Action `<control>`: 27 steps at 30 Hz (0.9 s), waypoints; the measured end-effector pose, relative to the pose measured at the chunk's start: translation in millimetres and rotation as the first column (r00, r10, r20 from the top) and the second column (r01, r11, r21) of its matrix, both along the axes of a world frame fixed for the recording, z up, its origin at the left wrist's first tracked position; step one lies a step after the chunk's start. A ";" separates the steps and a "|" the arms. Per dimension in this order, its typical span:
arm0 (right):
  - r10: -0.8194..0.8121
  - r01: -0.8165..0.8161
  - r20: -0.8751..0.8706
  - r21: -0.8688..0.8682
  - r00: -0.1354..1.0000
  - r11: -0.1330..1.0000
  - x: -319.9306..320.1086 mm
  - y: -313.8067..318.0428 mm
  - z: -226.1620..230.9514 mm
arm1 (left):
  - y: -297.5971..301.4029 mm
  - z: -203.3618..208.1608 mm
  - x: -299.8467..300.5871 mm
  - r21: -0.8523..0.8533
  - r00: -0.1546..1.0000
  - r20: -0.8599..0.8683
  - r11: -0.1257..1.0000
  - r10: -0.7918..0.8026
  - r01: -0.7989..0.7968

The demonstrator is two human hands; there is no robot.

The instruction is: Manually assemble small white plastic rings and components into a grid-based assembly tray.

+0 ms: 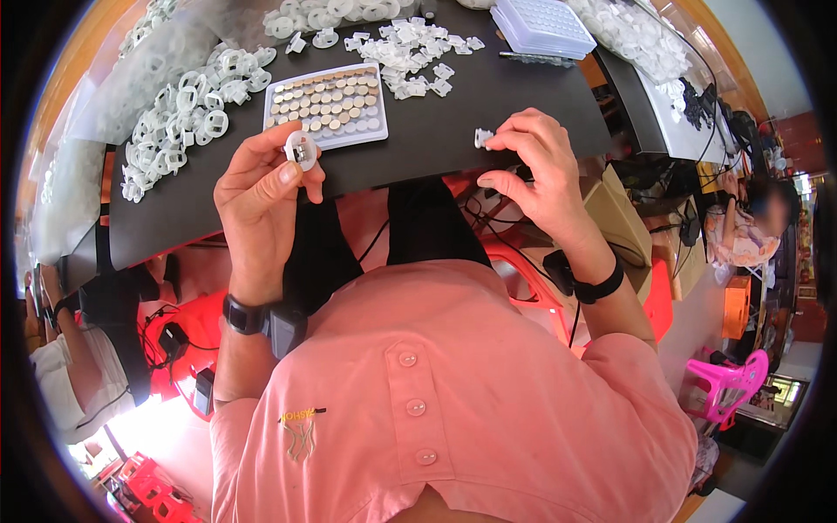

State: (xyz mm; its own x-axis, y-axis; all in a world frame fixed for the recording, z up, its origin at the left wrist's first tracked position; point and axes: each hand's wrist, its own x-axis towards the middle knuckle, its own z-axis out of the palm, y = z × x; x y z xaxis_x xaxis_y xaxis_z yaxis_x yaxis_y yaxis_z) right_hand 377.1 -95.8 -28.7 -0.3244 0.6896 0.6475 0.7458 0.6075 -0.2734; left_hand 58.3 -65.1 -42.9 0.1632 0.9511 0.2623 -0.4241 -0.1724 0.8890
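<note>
My left hand [261, 196] is closed, with thumb and fingers pinching a round translucent-white plastic holder [302, 149] that has metal bits in its middle. My right hand [538, 170] is raised over the front part of the dark table. A small white plastic piece [483, 138] shows at its fingertips, seemingly gripped between the fingers, while the thumb stands apart. Just beyond my left hand lies a white tray [375, 132] with rows of silver button cells [327, 98]. Some of its front pockets show no silver disc.
Round white holders [187, 109] lie heaped at the left of the dark table [436, 139]. A pile of small white pieces [418, 52] is behind the tray. Stacked trays [545, 30] stand at the far right. A cardboard box [617, 218] is beside my right forearm. Other people sit at both sides.
</note>
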 end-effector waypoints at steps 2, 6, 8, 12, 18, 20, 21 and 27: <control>0.005 -0.004 -0.039 0.029 0.999 1.000 5.7 -0.1 -13.7 | 0.9 0.5 -0.3 0.007 1.000 -0.002 1.000 0.001 -0.001; 0.010 0.005 -0.155 0.090 0.988 0.996 -3.1 -3.8 -18.1 | 2.7 3.4 -1.6 0.006 0.995 0.087 0.999 -0.038 0.038; -0.022 0.021 -0.251 -0.005 0.968 1.000 -11.7 -6.9 -13.4 | 2.4 2.7 -2.2 -0.019 0.994 0.110 0.999 -0.029 0.031; -0.080 -0.054 -0.514 -0.240 0.854 0.969 -31.5 0.5 5.6 | -0.2 2.9 -3.3 -0.035 0.998 0.058 0.999 -0.001 0.003; -0.084 -0.422 -0.824 -0.372 0.560 0.827 -80.2 19.8 28.5 | 8.1 0.8 -7.1 -0.085 0.977 0.192 0.990 -0.095 0.113; -0.078 -0.487 -0.833 -0.393 0.548 0.780 -101.9 26.4 35.6 | 9.1 -2.4 -7.8 -0.091 0.965 0.237 0.986 -0.116 0.140; -0.068 -0.502 -0.839 -0.385 0.539 0.774 -113.4 29.7 37.3 | 9.1 -2.7 -9.6 -0.090 0.969 0.225 0.988 -0.102 0.125; 0.043 -0.653 -0.901 -0.279 0.431 0.704 -161.3 44.8 38.9 | 12.0 -4.9 -12.8 -0.088 0.936 0.318 0.978 -0.150 0.187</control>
